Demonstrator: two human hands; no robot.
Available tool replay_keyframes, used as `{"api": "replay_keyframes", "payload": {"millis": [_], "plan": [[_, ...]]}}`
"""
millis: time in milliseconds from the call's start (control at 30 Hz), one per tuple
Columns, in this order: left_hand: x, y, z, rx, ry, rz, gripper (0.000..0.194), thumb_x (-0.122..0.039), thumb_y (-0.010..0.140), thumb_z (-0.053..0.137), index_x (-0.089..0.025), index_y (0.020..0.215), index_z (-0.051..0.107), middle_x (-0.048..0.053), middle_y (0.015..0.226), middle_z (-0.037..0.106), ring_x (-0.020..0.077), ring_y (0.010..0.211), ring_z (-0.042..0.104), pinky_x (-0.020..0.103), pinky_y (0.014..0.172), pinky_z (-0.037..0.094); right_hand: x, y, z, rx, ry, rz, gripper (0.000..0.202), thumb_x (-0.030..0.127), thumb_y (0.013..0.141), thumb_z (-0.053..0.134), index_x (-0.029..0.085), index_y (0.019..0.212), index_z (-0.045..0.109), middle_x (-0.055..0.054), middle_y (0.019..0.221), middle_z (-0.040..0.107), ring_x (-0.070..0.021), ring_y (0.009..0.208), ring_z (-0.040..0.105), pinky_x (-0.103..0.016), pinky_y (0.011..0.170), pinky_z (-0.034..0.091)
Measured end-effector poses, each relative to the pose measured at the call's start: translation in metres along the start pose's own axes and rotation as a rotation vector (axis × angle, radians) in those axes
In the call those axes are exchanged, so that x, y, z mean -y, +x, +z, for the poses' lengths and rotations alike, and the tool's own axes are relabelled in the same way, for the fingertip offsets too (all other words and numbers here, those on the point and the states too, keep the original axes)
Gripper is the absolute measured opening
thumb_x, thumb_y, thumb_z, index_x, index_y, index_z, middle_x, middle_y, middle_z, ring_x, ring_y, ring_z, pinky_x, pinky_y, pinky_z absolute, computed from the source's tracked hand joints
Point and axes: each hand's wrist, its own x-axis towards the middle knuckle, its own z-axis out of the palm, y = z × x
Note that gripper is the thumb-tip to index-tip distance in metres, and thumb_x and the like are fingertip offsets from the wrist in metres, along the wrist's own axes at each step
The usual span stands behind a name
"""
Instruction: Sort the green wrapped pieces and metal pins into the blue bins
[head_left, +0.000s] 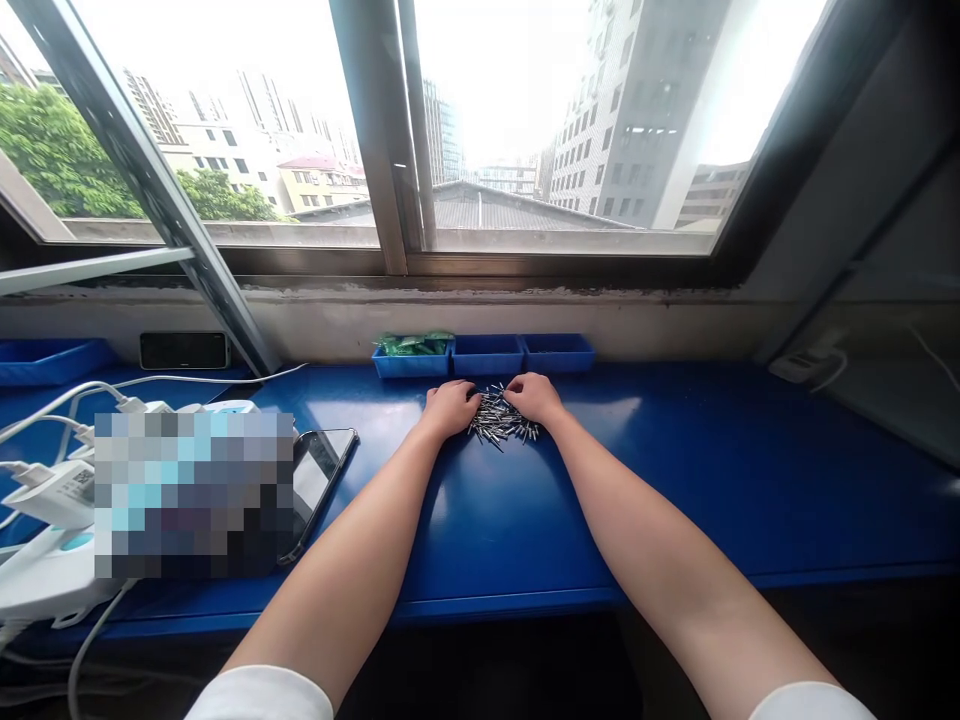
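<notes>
A loose pile of small slim silver metal pins, which look like blind rivets (495, 416), lies on the blue table top (510, 530). At the pile's left edge is my left hand (451, 408), its fingers curled in against the pins; what the fingertips hold is hidden. My right hand (534, 398) touches the upper right of the heap. Its thumb and forefinger pinch together at a rivet there. Just behind the hands stand three joined blue bins: the left bin (384, 364) holds green packets (416, 344), and the middle bin (487, 362) and right bin (559, 360) sit alongside.
To the left lie a phone (322, 480), a white power strip (45, 570) with chargers and cables, and a blurred-out patch. Farther back are another dark phone (184, 350) and a blue tray (52, 360). A metal shelf post (225, 300) slants down by the window.
</notes>
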Motion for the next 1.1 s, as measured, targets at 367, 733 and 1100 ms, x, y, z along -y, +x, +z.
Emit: {"api": "replay_keyframes", "payload": {"millis": [367,733,1100], "plan": [[-0.001,0.001,0.001,-0.021,-0.044,-0.015,0.037,-0.040,0.087,0.039,-0.028,0.111,0.065,0.005,0.125,0.060,0.0268,0.118,0.049,0.044,0.100,0.033,0.003,0.003,0.004,-0.016,-0.028,0.074,0.016,0.029,0.077,0.056,0.021,0.077,0.070,-0.008,0.086,0.070,-0.0222,0.082,0.063,-0.029,0.070,0.044],[-0.014,-0.005,-0.007,-0.190,-0.138,0.073,0.027,-0.035,0.088,0.046,-0.028,0.102,0.068,0.002,0.113,0.065,0.0204,0.108,0.055,0.036,0.096,0.032,0.012,-0.001,0.000,-0.044,0.050,-0.166,0.024,0.027,0.087,0.043,0.019,0.076,0.063,-0.004,0.086,0.066,-0.0187,0.089,0.052,-0.029,0.081,0.038],[-0.012,-0.001,-0.004,-0.175,-0.121,0.032,0.028,-0.028,0.088,0.044,-0.029,0.093,0.071,0.001,0.105,0.066,0.0201,0.104,0.056,0.039,0.092,0.030,0.017,-0.010,0.006,-0.079,0.129,-0.182,0.013,0.027,0.080,0.054,0.022,0.086,0.065,-0.001,0.083,0.068,-0.0172,0.087,0.057,-0.030,0.081,0.041]]}}
